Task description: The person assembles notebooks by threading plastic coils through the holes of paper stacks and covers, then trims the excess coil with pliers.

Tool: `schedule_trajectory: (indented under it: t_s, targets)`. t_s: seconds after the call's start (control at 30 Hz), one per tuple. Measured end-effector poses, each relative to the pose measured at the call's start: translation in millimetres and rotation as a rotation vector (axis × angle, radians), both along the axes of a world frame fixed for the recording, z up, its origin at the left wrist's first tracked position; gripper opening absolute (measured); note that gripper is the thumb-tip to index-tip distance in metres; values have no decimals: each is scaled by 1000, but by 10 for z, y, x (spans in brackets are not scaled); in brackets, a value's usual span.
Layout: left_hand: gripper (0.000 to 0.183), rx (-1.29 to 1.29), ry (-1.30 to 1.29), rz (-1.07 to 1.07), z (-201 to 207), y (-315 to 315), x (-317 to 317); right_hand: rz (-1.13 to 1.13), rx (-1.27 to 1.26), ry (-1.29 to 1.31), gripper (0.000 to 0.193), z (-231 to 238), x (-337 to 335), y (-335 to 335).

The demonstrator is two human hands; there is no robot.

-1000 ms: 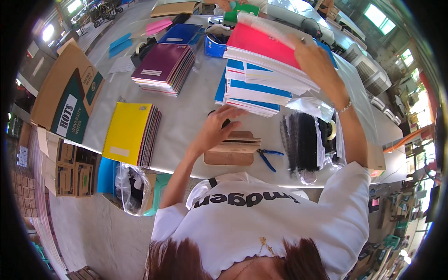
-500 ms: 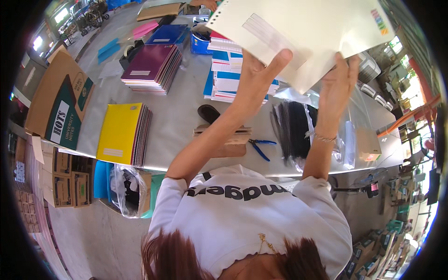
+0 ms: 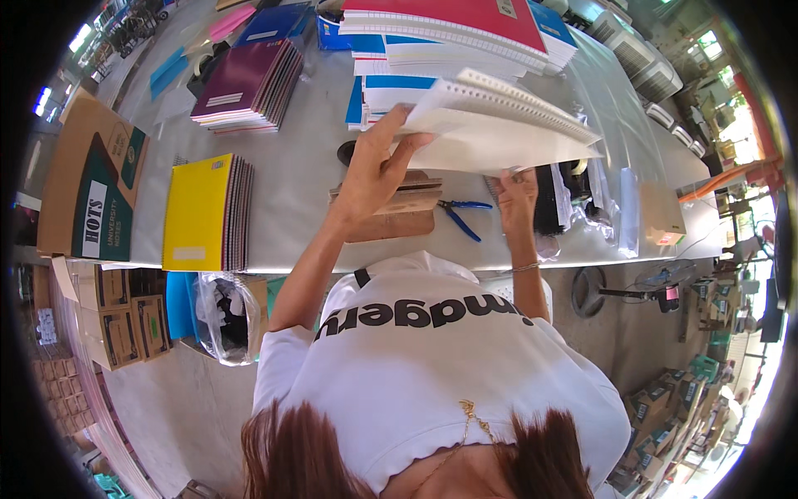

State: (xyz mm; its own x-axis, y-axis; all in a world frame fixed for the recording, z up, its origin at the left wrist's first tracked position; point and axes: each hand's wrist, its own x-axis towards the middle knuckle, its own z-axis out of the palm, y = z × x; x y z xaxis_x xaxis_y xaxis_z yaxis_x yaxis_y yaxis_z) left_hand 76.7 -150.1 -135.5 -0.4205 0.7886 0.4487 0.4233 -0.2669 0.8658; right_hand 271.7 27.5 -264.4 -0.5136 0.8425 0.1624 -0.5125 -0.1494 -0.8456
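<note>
My left hand (image 3: 378, 166) is closed on the left end of an unbound notebook (image 3: 499, 137) with a pale cover. The notebook is held above the table, its row of punched holes along the far edge. Just under its near side is my right hand (image 3: 517, 195), fingers curled together beside a bundle of black spiral coils (image 3: 549, 204). Whatever those fingers grip, if anything, I cannot make out. The notebook hides part of the coils. Blue-handled pliers (image 3: 460, 218) lie between my hands, next to a wooden block (image 3: 391, 218).
Beyond the notebook stands a tall stack of red-covered notebooks (image 3: 465, 21). Maroon notebooks (image 3: 245, 87) and yellow spiral notebooks (image 3: 199, 212) are piled at the left, near a large cardboard box (image 3: 96, 179). A small brown box (image 3: 662, 218) sits at the right.
The notebook has come down toward me and turned, its holes now along the far side. My right hand has left its upper part and moved down to the coils. The view has shifted.
</note>
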Motion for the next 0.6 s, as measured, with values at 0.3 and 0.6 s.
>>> schedule_trajectory:
  t_s: [0.3, 0.6]
  targets:
    - [29, -60, 114, 51, -459, -111, -36, 115, -194, -61, 37, -558, -101, -330]
    - [34, -217, -256, 230, -1325, -787, -415, 30, 433, -769, 40, -1063, -281, -476]
